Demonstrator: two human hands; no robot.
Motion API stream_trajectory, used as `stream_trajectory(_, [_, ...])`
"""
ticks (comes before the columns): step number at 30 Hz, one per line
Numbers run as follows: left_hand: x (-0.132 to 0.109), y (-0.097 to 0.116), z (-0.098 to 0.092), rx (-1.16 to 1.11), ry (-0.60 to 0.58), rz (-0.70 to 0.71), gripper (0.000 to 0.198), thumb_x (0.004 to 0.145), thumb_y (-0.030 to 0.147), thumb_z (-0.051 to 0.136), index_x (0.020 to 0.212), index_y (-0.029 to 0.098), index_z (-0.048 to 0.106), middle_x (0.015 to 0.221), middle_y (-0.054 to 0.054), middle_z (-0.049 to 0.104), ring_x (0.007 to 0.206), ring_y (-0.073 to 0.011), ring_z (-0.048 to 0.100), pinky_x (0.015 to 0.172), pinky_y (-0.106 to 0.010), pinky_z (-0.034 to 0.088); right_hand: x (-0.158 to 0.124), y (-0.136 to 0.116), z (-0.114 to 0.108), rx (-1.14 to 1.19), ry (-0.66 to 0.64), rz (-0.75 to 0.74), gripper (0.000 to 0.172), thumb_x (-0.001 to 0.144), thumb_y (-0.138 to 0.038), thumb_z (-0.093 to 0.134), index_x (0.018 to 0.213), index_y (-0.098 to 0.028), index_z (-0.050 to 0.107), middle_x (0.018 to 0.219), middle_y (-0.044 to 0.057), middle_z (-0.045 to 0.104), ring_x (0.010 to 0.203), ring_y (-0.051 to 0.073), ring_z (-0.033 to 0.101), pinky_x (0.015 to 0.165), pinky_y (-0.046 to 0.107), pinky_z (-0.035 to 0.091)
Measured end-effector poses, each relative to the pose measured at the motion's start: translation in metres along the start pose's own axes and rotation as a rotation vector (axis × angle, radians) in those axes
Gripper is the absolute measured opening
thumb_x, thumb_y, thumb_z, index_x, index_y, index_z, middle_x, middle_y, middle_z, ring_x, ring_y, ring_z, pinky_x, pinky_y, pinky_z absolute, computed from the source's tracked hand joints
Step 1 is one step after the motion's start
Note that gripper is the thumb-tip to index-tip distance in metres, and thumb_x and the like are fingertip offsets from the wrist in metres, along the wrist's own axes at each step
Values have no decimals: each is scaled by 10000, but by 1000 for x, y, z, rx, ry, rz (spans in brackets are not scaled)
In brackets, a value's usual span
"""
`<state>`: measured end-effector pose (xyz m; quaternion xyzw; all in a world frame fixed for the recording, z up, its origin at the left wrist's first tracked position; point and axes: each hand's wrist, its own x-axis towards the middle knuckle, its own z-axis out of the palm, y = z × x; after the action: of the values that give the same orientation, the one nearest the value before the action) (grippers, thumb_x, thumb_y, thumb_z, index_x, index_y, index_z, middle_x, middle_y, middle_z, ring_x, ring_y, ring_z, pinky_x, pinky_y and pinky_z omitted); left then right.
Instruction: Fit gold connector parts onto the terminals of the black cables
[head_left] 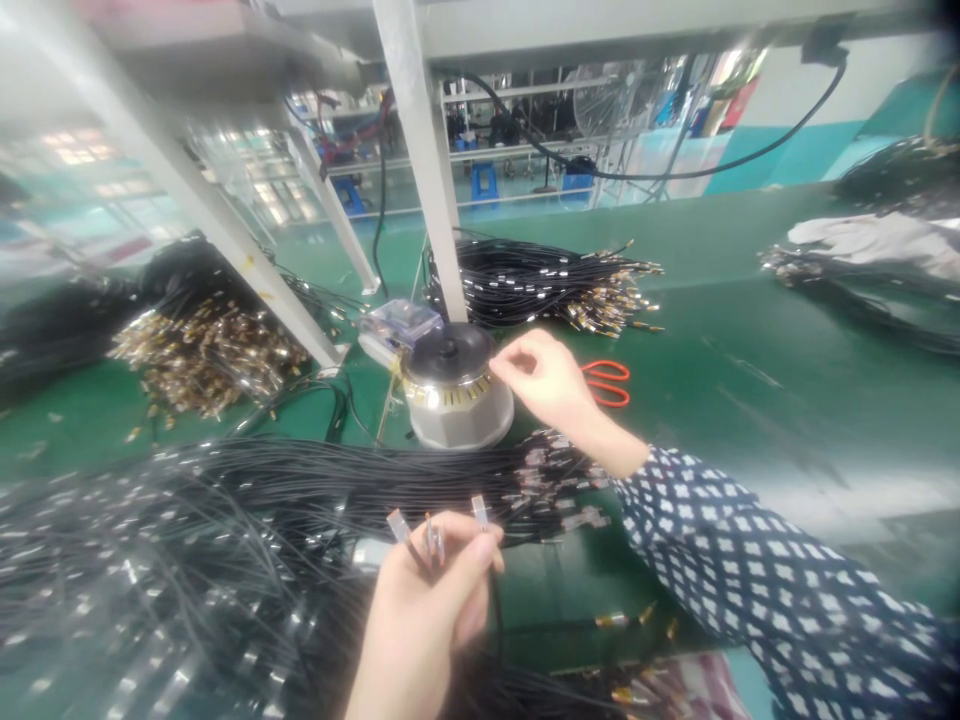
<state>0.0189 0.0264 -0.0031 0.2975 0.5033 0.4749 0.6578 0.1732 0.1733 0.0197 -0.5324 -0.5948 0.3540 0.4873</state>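
My left hand (431, 590) is closed around several black cables, whose flat silvery connector ends (480, 512) stick up between the fingers. Beyond it stands a round device (461, 415) with a black top disc (450, 352) and small gold pieces around its rim. My right hand (540, 380) is at the right edge of that disc, thumb and index finger pinched together. Whatever lies between those fingertips is too small to make out. A thick bundle of black cables (300, 480) runs across the bench behind my left hand.
Red-handled scissors (609, 383) lie right of the device. More cable bundles rest at the back (525, 280), left (217, 360) and right (825, 275). White metal posts (431, 150) rise from the green bench (720, 360). A clear plastic box (401, 322) sits behind the device.
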Motion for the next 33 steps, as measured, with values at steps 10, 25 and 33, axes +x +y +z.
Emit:
stream_trajectory(10, [0,1,0,4,-7,4,349,642,418,845,604,135,645,377,80,389,349,-24,269,380,-177,160,-2,16,7,42,21,-65,163,789,-323,689,867,-188,641,796,17,699,587,132,628,596,276,523])
stream_trajectory(25, [-6,0,3,-26,24,96,239,741,259,785,944,175,692,627,29,604,341,-8,372,360,-151,245,-77,-16,-26,178,-460,77,103,795,-256,685,776,-166,638,701,-4,645,605,114,554,582,245,446])
stream_trajectory(33, [-12,0,6,87,91,152,220,751,231,764,954,181,697,718,-3,647,327,-2,393,337,-143,254,-98,-14,-29,125,-572,48,126,797,-209,695,689,-168,646,786,10,622,720,131,555,702,267,447])
